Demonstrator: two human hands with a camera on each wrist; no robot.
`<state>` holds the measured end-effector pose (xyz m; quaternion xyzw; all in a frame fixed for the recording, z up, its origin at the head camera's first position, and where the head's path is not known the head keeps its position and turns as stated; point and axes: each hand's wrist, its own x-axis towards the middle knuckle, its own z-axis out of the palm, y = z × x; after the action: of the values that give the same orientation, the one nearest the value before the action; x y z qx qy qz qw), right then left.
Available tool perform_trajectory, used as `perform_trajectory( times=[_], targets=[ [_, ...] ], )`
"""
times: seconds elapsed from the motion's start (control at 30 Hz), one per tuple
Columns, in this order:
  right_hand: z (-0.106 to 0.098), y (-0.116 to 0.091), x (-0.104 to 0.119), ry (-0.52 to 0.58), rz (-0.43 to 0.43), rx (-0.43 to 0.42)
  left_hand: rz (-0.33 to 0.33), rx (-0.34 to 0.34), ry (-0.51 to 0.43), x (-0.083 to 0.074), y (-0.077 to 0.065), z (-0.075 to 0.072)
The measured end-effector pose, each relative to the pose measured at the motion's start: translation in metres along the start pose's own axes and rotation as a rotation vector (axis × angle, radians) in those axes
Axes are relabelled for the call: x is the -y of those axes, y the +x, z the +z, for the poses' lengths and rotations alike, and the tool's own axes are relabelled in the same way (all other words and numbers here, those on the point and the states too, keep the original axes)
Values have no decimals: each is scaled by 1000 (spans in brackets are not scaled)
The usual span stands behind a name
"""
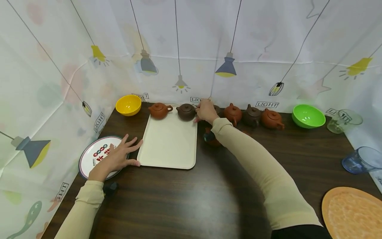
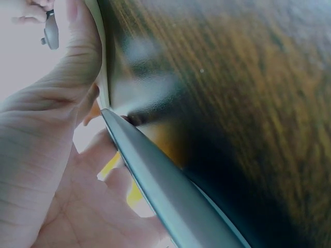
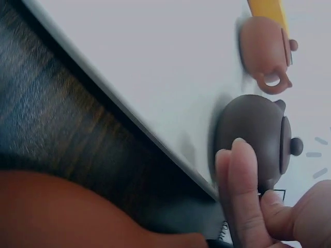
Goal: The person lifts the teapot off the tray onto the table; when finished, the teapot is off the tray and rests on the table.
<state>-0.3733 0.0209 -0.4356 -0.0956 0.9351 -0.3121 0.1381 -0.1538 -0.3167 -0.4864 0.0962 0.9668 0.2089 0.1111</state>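
Observation:
A cream rectangular tray (image 1: 168, 142) lies on the table, with a reddish-brown teapot (image 1: 159, 111) at its far left corner. Beside that pot, near the far right corner, sits a dark brown teapot (image 1: 186, 112). My right hand (image 1: 206, 111) pinches the handle side of the dark teapot; in the right wrist view the fingers (image 3: 243, 181) lie along its body, with the thumb opposite. My left hand (image 1: 119, 156) is spread over the white plate (image 1: 89, 151), its thumb and fingertips right at the tray's left edge.
Right of the tray stand a row of reddish teapots (image 1: 232, 114) and dark ones (image 1: 252, 116), and another pot (image 1: 211, 138) partly behind my right sleeve. A yellow bowl (image 1: 128, 105), green bowl (image 1: 308, 116), clear glass (image 1: 337, 125), blue glass (image 1: 355, 162) and round tan board (image 1: 355, 212) line the edges.

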Motion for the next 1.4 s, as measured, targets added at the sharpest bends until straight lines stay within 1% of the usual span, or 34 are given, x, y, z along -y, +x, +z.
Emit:
perform_trajectory(
  times=[0.07, 0.13, 0.2, 0.23, 0.3, 0.43, 0.5, 0.67, 0.73, 0.8, 0.9, 0.97, 1.03, 1.1, 1.2, 1.33, 1.4],
  targets=[
    [1, 0, -2, 35, -12, -6, -4, 11, -6, -7, -3, -5],
    [1, -1, -1, 61, -16, -14, 11, -2, -21, -6, -5, -5],
    [0, -5, 0, 25, -47, -34, 22, -10, -40, -6, -5, -5],
    [-2, -9, 0, 31, -60, -39, 27, -17, -37, -3, -3, -1],
    [-7, -16, 2, 36, -89, -45, 33, -16, -32, -4, -2, -1],
    [-18, -37, 9, 117, -139, -9, 49, -22, -33, -4, 2, 2],
    [-23, -49, 11, 152, -155, 18, 45, -10, -39, -9, 2, 2],
    [-35, -82, 3, 192, -189, 66, 22, 25, -11, -15, 5, 3],
    [-41, -96, -4, 190, -208, 73, 26, 27, -1, -18, 5, 2],
    [-50, -110, -15, 161, -227, 64, 39, 15, -11, -16, 6, 5],
    [-63, -130, -34, 97, -262, 18, 57, 3, -10, -16, 3, 4],
    [-72, -140, -49, 52, -262, -19, 52, 6, -12, -16, 1, 1],
    [-82, -150, -64, 35, -243, -44, 44, 16, 0, -18, 0, -4],
    [-93, -159, -80, 24, -206, -62, 39, 22, -5, -17, -1, -5],
    [-113, -176, -103, 27, -154, -71, 28, 28, -21, -15, -1, -4],
    [-137, -193, -132, 0, -106, -96, 8, 41, -8, -11, -3, -4],
    [-147, -200, -147, 20, -68, -98, 15, 45, -5, -11, -4, -4]
  ],
)
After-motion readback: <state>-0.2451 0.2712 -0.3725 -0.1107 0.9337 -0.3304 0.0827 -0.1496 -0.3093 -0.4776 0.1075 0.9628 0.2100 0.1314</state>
